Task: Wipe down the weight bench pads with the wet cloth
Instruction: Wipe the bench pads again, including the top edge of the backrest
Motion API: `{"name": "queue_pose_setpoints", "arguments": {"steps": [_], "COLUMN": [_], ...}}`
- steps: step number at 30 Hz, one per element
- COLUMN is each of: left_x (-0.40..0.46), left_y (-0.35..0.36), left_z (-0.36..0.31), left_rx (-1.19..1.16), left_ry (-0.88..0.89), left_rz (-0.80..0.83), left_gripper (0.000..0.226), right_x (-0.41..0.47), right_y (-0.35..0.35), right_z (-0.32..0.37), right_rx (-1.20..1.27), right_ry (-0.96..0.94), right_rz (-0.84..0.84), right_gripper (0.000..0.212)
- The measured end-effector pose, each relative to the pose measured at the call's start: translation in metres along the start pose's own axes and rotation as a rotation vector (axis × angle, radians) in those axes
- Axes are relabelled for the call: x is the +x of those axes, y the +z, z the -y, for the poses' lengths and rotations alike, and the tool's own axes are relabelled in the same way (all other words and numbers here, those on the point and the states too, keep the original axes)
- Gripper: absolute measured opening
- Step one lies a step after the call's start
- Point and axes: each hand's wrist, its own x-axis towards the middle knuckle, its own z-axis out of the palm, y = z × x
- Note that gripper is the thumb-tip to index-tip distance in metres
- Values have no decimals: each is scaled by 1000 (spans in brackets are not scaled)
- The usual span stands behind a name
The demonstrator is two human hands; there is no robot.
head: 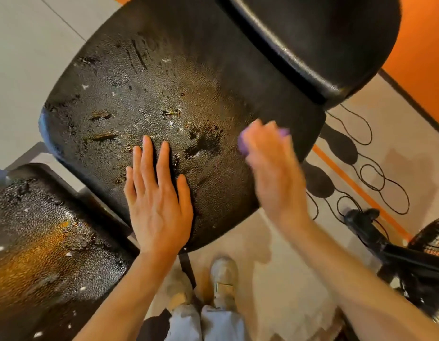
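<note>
Purple cloth (245, 143) bunched in right hand (272, 168) fingers | left hand (156, 200) flat, fingers spread on pebbled pad (139, 94)

Seat pad (179, 94): black, pebbled grain, worn brownish patches, white flecks. Second pad (41, 242): black, same grain, orange-brown sheen (reflection or wear, cannot tell). Backrest pad (324, 38): smooth glossy black. Cloth (244, 145): purple. Wall (422, 57): orange. Floor (282, 254): beige, orange stripe. Cord (376, 173): black loops. Shoe (224, 279): off-white.
</note>
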Motion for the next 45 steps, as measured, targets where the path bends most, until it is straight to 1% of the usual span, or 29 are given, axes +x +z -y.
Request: {"name": "queue_pose_setpoints", "arguments": {"steps": [2, 3, 4, 6, 8, 9, 10, 12, 13, 14, 15, 18, 20, 21, 24, 25, 26, 27, 30, 32, 33, 36, 37, 38, 39, 41, 43, 44, 45], "left_x": [0, 0, 0, 1, 1, 2, 3, 7, 9, 11, 12, 12, 11, 11, 12, 12, 12, 11, 12, 11, 11, 11, 11, 11, 10, 11, 11, 11, 12], "left_y": [-1, -2, -3, -5, -10, -13, -17, -22, -23, -23, -22, -19, -18, -18, -17, -16, -16, -16, -15, -15, -15, -15, -15, -15, -15, -15, -16, -18, -19], "left_z": [-1, -1, 0, 1, 5, 10, 15, 28, 34, 38, 40, 42, 41, 41, 40, 40, 40, 40, 41, 41, 41, 40, 41, 41, 41, 41, 40, 40, 40], "left_rx": [-3, -9, -22, -86, -155, -166, -159, -108, -73, -39, -6, 71, 84, 77, 68, 71, 74, 79, 93, 98, 103, 117, 122, 123, 117, 98, 86, 74, 58], "left_ry": [-5, -4, -3, 4, 27, 40, 49, 45, 37, 32, 31, 42, 46, 42, 40, 42, 43, 43, 47, 44, 45, 43, 43, 44, 44, 42, 36, 34, 35], "left_rz": [1, 4, 5, 2, 4, 1, -4, -20, -23, -15, -1, 30, 36, 33, 30, 33, 39, 43, 46, 43, 43, 59, 63, 67, 67, 68, 69, 69, 69], "left_gripper": [59, 58, 58, 58, 58, 58, 59, 59, 60, 60, 61, 63, 63, 63, 63, 63, 63, 64, 63, 62, 63, 63, 63, 63, 63, 63, 62, 62, 62], "right_x": [19, 10, -6, -40, -41, -27, -10, 24, 34, 34, 25, -24, -19, -2, 49, 56, 53, 43, 11, 29, 45, 86, 88, 83, 72, 48, 52, 65, 79], "right_y": [-1, 9, 23, 39, 32, 24, 15, 3, 1, 6, 16, 44, 38, 30, 7, 7, 14, 27, 56, 50, 43, 18, 21, 30, 43, 64, 61, 53, 44], "right_z": [0, 15, 34, 66, 58, 42, 26, 1, 2, 15, 33, 84, 71, 52, 8, 11, 25, 45, 95, 76, 57, 23, 31, 48, 68, 99, 92, 79, 65], "right_rx": [-43, -83, -102, -61, -58, -81, -111, -114, -84, -88, -93, -17, -17, -40, -92, -85, -91, -90, -4, -20, -24, -21, -45, -74, -80, -27, -15, -30, -49], "right_ry": [257, 286, 211, -59, -277, -331, -291, 3, 160, 251, 228, -205, -374, -350, 99, 196, 210, 138, -305, -458, -410, 96, 194, 180, 67, -257, -472, -504, -449], "right_rz": [-96, -105, -72, 46, 154, 160, 150, 40, -33, -77, -76, 112, 179, 164, 45, -9, -44, -36, 128, 170, 152, 1, -46, -65, -34, 101, 213, 221, 204], "right_gripper": [41, 44, 46, 46, 46, 46, 42, 30, 33, 38, 42, 45, 47, 48, 44, 44, 44, 44, 44, 45, 44, 38, 39, 41, 44, 47, 48, 48, 46]}}
